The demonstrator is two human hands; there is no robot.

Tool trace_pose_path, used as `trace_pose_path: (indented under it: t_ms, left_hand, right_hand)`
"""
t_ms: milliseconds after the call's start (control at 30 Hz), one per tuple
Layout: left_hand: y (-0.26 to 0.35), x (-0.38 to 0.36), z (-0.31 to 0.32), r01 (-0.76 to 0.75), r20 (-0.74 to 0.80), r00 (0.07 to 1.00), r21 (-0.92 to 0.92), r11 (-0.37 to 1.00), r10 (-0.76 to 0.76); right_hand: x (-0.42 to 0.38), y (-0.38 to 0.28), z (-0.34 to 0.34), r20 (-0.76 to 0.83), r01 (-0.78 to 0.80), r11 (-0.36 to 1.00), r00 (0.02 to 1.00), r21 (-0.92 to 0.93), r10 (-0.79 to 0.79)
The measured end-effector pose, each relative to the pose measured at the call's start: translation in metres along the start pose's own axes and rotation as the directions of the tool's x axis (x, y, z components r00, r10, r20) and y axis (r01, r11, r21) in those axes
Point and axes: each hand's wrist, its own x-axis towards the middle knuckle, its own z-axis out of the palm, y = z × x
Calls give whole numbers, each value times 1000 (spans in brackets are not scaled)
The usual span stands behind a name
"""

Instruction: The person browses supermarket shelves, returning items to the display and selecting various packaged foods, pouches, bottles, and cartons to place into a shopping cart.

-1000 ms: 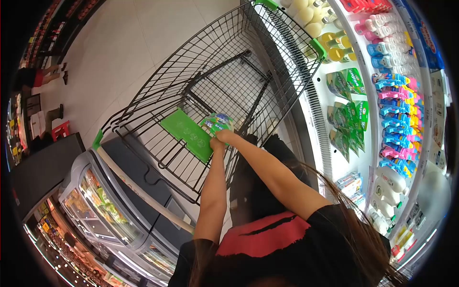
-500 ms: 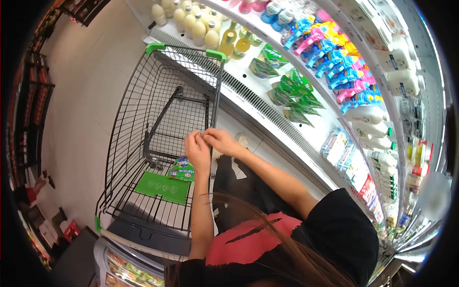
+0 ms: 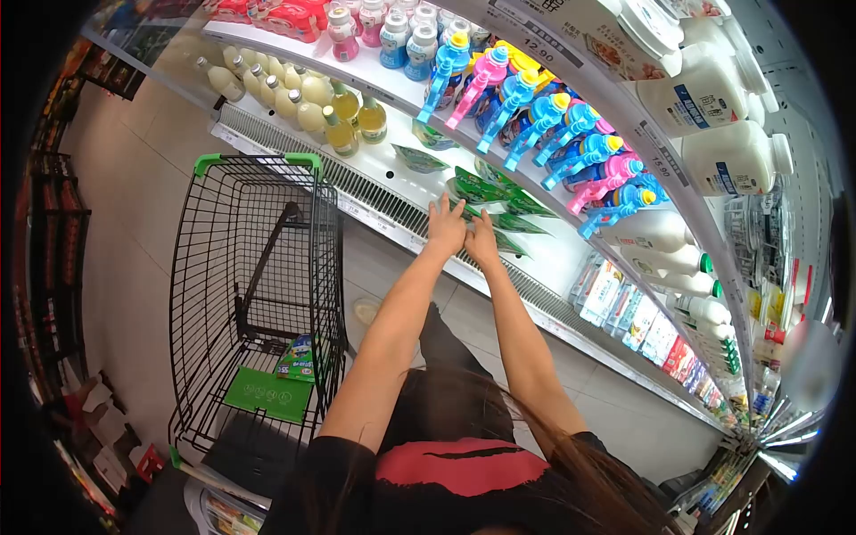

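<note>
Both my arms reach forward to the lowest shelf, toward a group of green pouches (image 3: 493, 189). My left hand (image 3: 446, 227) has its fingers spread, with the fingertips right at the near edge of the pouches. Close beside it, my right hand (image 3: 481, 241) has its fingers apart and overlaps the front pouches in this view. Behind and to the left of the group, another green-and-white pouch (image 3: 419, 160) lies on the white shelf (image 3: 406, 201).
A black wire shopping cart (image 3: 250, 223) with green corners stands at left, holding a green pack (image 3: 297, 359). Milky bottles (image 3: 314, 91) and yellow bottles (image 3: 340, 134) line the shelf. Above are blue and pink bottles (image 3: 535, 125). A black vent grille (image 3: 379, 201) runs along the front.
My hands have parted from each other over the cart's side and moved forward to the green pouches. My body is closer to the shelf, and the cart now sits farther left in view.
</note>
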Motion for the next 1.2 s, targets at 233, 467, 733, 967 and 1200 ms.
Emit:
trace_pose_path:
  t_ms: [233,467,733,967,1200]
  left_hand:
    - [-6,-5,-1,26,103,994,49,998,-31]
    - [-26,-85,-72,13,-310,929,-522,853,-203]
    - [-35,-291,-222,293,-509,635,-537,791,-581]
    - [-93,-412,-217,385,-145,268,-890,244,-952]
    - [-213,-463,-8,421,-54,76,-903,81,-996]
  right_hand:
    - [8,-6,-2,38,138,988,990,-61,-136]
    - [-29,-129,-42,41,435,900,900,-25,-434]
    - [-162,-339,-66,179,776,581,552,245,-814]
    - [-246,-387,60,209,785,454,403,423,-891]
    - [-273,-292,263,803,680,713,324,170,-500]
